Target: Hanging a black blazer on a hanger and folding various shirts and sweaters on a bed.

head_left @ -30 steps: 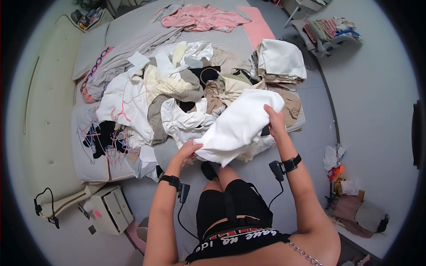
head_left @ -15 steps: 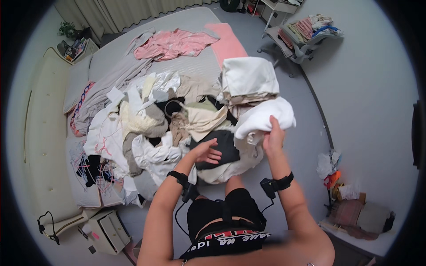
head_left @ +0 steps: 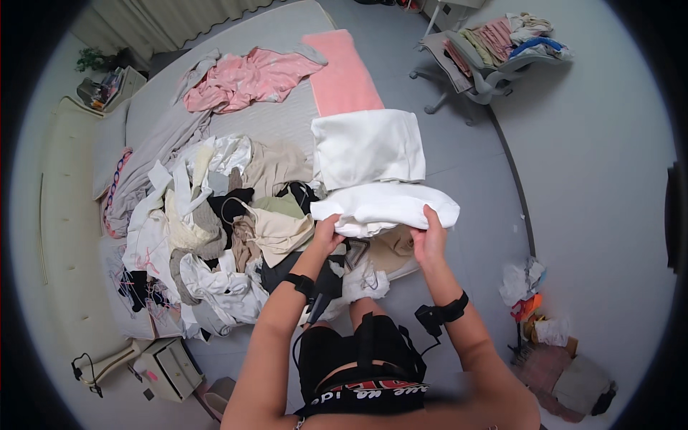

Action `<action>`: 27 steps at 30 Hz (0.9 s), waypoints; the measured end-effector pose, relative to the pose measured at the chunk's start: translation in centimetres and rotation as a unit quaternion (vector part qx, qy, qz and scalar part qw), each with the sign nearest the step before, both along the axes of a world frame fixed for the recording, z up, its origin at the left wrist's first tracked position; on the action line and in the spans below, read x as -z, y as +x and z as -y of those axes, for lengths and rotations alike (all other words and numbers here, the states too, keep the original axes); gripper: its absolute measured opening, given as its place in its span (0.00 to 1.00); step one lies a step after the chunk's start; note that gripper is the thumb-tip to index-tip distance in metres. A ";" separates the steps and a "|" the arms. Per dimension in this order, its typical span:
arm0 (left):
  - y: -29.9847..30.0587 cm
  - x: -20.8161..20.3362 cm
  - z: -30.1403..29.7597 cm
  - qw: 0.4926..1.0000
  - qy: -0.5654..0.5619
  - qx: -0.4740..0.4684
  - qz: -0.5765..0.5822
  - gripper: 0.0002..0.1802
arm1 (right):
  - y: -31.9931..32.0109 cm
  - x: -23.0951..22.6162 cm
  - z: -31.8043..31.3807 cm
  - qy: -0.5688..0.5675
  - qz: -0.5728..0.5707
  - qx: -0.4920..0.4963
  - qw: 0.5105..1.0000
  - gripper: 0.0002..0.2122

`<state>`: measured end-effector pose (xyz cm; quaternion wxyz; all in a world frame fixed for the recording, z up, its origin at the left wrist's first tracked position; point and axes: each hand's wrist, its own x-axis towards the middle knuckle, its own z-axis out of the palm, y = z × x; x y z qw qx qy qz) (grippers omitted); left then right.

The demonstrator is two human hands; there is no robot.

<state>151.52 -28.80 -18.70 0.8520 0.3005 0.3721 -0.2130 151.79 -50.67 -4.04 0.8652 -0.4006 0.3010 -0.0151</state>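
A thick, folded white garment (head_left: 390,206) stretches between my hands in front of me; its exact kind is hidden by the folds. My left hand (head_left: 330,235) grips its near left edge, and my right hand (head_left: 431,240) holds the right end with the thumb on top. Just beyond lies a neatly folded white stack (head_left: 369,150) at the bed's right edge. Left of my left hand sits a cream drawstring-like cloth piece (head_left: 285,233), with a dark grey folded cloth (head_left: 285,271) nearer to me.
A big heap of mixed clothes (head_left: 215,283) covers the bed's near half. Farther off lie a pink garment (head_left: 251,80) and a flat pink cloth (head_left: 345,72). An office chair (head_left: 480,82) bears folded clothes. Bags and cloths (head_left: 534,279) lie along the right wall.
My left hand has come up from its empty, spread position and taken hold of the white garment. The garment, bunched in my right hand before, is now spread lengthwise between both hands.
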 end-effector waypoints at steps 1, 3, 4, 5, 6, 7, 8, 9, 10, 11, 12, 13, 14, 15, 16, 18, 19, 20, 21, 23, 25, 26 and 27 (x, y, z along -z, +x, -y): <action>0.6 -0.2 0.4 0.999 0.046 -0.002 -0.024 0.17 | 1.1 0.3 0.8 0.003 -0.002 -0.001 1.000 0.19; 2.4 -0.9 0.5 0.998 0.043 0.014 -0.045 0.17 | 3.8 0.7 2.0 -0.016 -0.076 -0.001 0.997 0.22; 3.4 -1.2 0.2 0.997 0.038 0.029 -0.065 0.17 | 5.4 0.7 2.3 -0.012 -0.076 -0.006 0.997 0.22; 4.7 -1.4 -0.1 0.998 0.033 0.004 -0.055 0.16 | 7.5 0.6 2.5 0.000 -0.074 -0.033 0.997 0.20; 6.1 -1.2 -1.2 0.997 -0.052 -0.050 -0.010 0.17 | 9.6 0.5 1.9 0.016 -0.070 -0.063 0.995 0.18; 7.8 -2.6 -0.7 0.995 -0.052 -0.086 0.017 0.18 | 11.6 0.3 1.8 0.003 -0.063 -0.027 0.998 0.17; 9.5 -3.9 -0.1 0.990 -0.053 -0.122 0.043 0.19 | 13.2 0.3 2.2 0.000 -0.065 -0.023 0.998 0.17; 10.7 -4.4 -0.2 0.981 0.045 -0.184 0.049 0.24 | 14.5 0.1 2.0 -0.044 0.022 -0.075 0.996 0.17; 11.8 -4.5 -0.3 0.958 0.142 -0.242 0.053 0.29 | 15.7 0.1 1.9 -0.087 0.109 -0.126 0.982 0.17; 12.6 -4.6 -0.5 0.941 0.224 -0.244 0.074 0.40 | 17.1 1.3 2.4 -0.086 0.106 -0.128 0.982 0.17; 12.7 -4.0 -0.6 0.941 0.224 -0.244 0.072 0.40 | 18.4 3.5 3.6 -0.225 0.084 -0.212 0.947 0.19; 12.8 -2.8 -1.0 0.916 0.363 -0.146 0.089 0.42 | 19.6 5.6 4.2 -0.356 0.061 -0.293 0.885 0.21; 12.8 -1.5 -1.6 0.864 0.492 -0.044 0.101 0.43 | 20.1 7.3 4.2 -0.354 0.063 -0.297 0.885 0.21; 12.8 -0.3 -2.0 0.834 0.540 0.018 0.115 0.42 | 20.3 9.0 4.1 -0.452 0.050 -0.336 0.825 0.22; 13.2 0.1 -2.0 0.835 0.538 0.020 0.112 0.42 | 20.3 10.1 4.3 -0.547 0.031 -0.367 0.752 0.24; 13.9 0.7 -2.3 0.597 0.695 0.214 0.338 0.38 | 21.2 12.2 4.1 -0.643 0.096 -0.350 0.674 0.28; 14.3 0.4 -2.0 0.565 0.689 0.302 0.340 0.37 | 21.5 12.0 3.4 -0.726 0.165 -0.324 0.584 0.32; 14.9 0.2 -1.4 0.568 0.687 0.304 0.335 0.37 | 22.0 11.8 2.8 -0.724 0.163 -0.330 0.583 0.32; 15.2 -0.8 -0.9 0.542 0.686 0.388 0.293 0.39 | 22.4 9.0 0.8 -0.727 0.095 -0.418 0.537 0.36; 16.4 -0.9 -0.1 0.541 0.659 0.468 0.234 0.42 | 23.9 7.9 -0.9 -0.720 0.030 -0.500 0.479 0.41; 17.3 -0.3 0.0 0.520 0.659 0.503 0.204 0.41 | 25.5 10.9 -1.1 -0.688 0.017 -0.522 0.504 0.47; 17.9 0.2 0.2 0.494 0.659 0.536 0.184 0.41 | 26.4 12.8 -0.6 -0.681 0.012 -0.531 0.504 0.47; 18.3 0.8 0.1 0.480 0.657 0.554 0.175 0.38 | 27.5 14.9 0.0 -0.688 0.052 -0.505 0.518 0.48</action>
